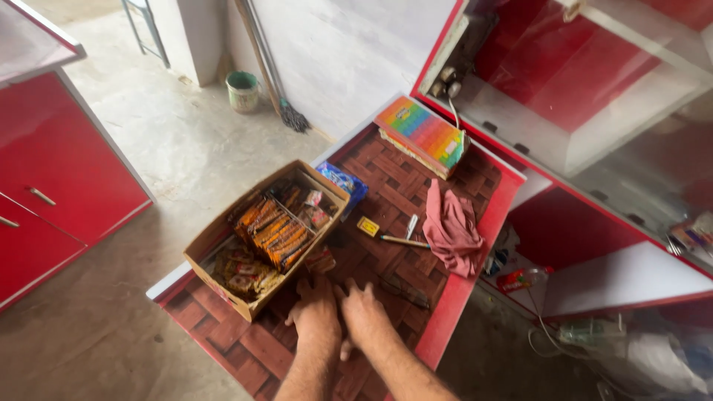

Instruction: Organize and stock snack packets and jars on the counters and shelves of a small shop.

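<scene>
Red cabinet top with a woven brown pattern, both hands pressed flat near its front edge.

Left hand [316,308] and right hand [364,312] lie side by side, palms down, fingers spread, holding nothing, forearms reaching in from below. Just beyond the left hand sits an open cardboard box [223,245] of packets, overhanging the left edge. Bare tabletop [386,186] stretches ahead to a pink cloth [453,230], a pen [405,240] and a rainbow-coloured box [423,135]. Concrete floor [171,148] lies open to the left.
</scene>
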